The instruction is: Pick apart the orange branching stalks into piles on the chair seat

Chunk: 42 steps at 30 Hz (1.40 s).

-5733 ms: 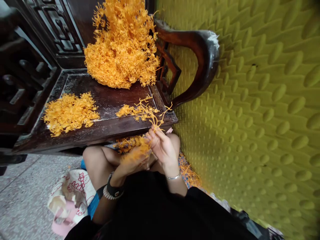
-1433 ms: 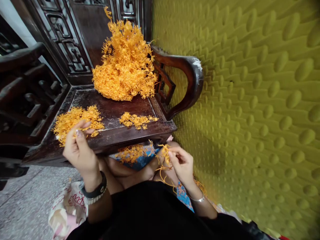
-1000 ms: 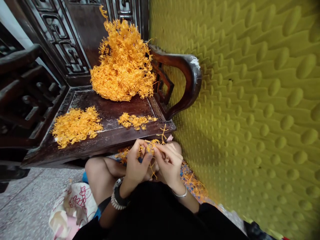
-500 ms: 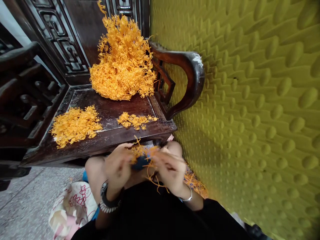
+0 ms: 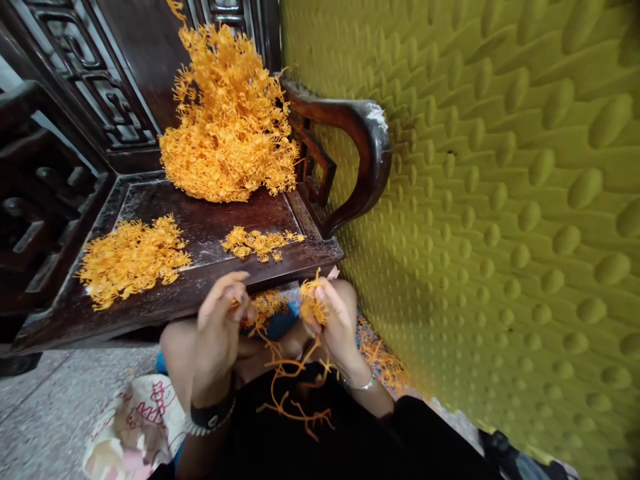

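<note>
My left hand (image 5: pixel 219 333) is raised in front of the seat edge, its fingers curled together around the upper end of a thin, branched orange plastic strand (image 5: pixel 283 367). The strand dangles between my hands over the dark clothing. My right hand (image 5: pixel 339 330) is closed around a bunch of small, spidery orange plastic pieces (image 5: pixel 313 303), with ends sticking out past the thumb and fingers. Below and between the hands, more orange pieces (image 5: pixel 270 305) lie near something blue. What exactly the left fingertips pinch is partly hidden.
A dark wooden chair (image 5: pixel 210 230) stands ahead, its curved armrest (image 5: pixel 375 160) on the right. On its seat are a large orange heap (image 5: pixel 230 127), a medium pile (image 5: pixel 133 260) and a small scatter (image 5: pixel 260 243). A yellow padded wall (image 5: pixel 475 220) rises at right; a printed bag (image 5: pixel 145 413) is at lower left.
My hands have moved apart, the left one lifting and turning. The branched strand now hangs longer between them, and the bunch in my right hand shows more clearly. The view has shifted slightly right.
</note>
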{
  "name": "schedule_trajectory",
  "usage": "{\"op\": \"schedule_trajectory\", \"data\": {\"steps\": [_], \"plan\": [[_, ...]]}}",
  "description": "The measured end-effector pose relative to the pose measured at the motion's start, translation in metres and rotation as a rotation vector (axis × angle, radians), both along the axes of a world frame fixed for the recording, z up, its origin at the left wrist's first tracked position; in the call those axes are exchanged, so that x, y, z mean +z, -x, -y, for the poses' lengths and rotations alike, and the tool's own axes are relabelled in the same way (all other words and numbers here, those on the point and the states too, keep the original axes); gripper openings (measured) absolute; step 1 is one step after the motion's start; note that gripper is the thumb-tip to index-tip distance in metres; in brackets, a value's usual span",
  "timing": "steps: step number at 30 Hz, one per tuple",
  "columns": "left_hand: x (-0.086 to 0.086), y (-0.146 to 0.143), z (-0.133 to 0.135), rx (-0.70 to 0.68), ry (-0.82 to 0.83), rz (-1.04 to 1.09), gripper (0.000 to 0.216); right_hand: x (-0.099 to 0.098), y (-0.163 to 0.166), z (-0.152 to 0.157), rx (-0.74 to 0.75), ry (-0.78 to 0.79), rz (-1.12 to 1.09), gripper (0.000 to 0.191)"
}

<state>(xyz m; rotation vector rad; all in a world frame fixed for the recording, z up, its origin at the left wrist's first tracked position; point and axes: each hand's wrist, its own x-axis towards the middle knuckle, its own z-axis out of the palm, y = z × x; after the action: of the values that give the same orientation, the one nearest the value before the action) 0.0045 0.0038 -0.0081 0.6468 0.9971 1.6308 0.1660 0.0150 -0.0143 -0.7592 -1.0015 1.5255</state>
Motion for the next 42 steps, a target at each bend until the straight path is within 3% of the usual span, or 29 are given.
{"op": "schedule_trajectory", "data": {"steps": [3,6,9,12,14,16,19,22,24,26,29,32,35,39,42], "plan": [[-0.001,-0.022,-0.003,-0.169,0.033,0.041,0.012,0.005,0.002,0.002,0.085,0.051,0.029,0.034],[0.0,-0.033,-0.002,-0.259,-0.016,-0.153,0.03,0.006,0.002,0.001,0.097,0.071,0.075,0.04],[-0.002,-0.031,-0.002,-0.403,-0.045,-0.319,0.033,0.003,-0.002,-0.002,0.127,0.097,0.056,0.042],[-0.009,-0.023,-0.003,-0.555,-0.034,-0.226,0.037,-0.001,-0.005,-0.003,0.187,0.196,-0.066,0.038],[-0.014,-0.021,-0.001,-0.581,-0.034,-0.163,0.038,-0.003,-0.003,-0.003,0.233,0.257,-0.207,0.036],[-0.015,-0.022,0.004,-0.557,-0.034,-0.149,0.038,-0.004,0.0,-0.003,0.335,0.27,-0.356,0.034],[-0.01,-0.023,0.016,-0.474,-0.005,-0.127,0.037,0.001,-0.005,-0.009,0.408,0.157,-0.51,0.033],[-0.001,-0.014,0.026,-0.26,-0.055,-0.024,0.037,0.013,-0.031,-0.022,0.138,-0.006,-0.612,0.036],[0.004,-0.006,0.028,-0.141,-0.097,0.018,0.034,0.021,-0.05,-0.03,-0.215,-0.117,-0.606,0.033],[0.007,-0.004,0.025,-0.138,-0.094,0.03,0.03,0.028,-0.059,-0.033,-0.312,-0.108,-0.501,0.03],[0.008,-0.015,0.016,-0.234,-0.043,0.1,0.019,0.031,-0.051,-0.031,-0.176,-0.023,-0.35,0.029],[0.007,-0.035,0.009,-0.298,0.029,0.146,0.011,0.027,-0.032,-0.029,-0.135,-0.037,-0.28,0.028],[0.002,-0.051,0.005,-0.312,0.022,0.079,0.02,0.019,-0.021,-0.027,-0.109,-0.049,-0.209,0.028],[-0.008,-0.059,0.004,-0.225,-0.095,-0.211,0.016,0.012,-0.014,-0.022,-0.059,-0.041,-0.133,0.028],[-0.013,-0.06,0.003,-0.153,-0.228,-0.525,0.028,0.012,-0.007,-0.016,-0.047,-0.044,0.005,0.029]]}}
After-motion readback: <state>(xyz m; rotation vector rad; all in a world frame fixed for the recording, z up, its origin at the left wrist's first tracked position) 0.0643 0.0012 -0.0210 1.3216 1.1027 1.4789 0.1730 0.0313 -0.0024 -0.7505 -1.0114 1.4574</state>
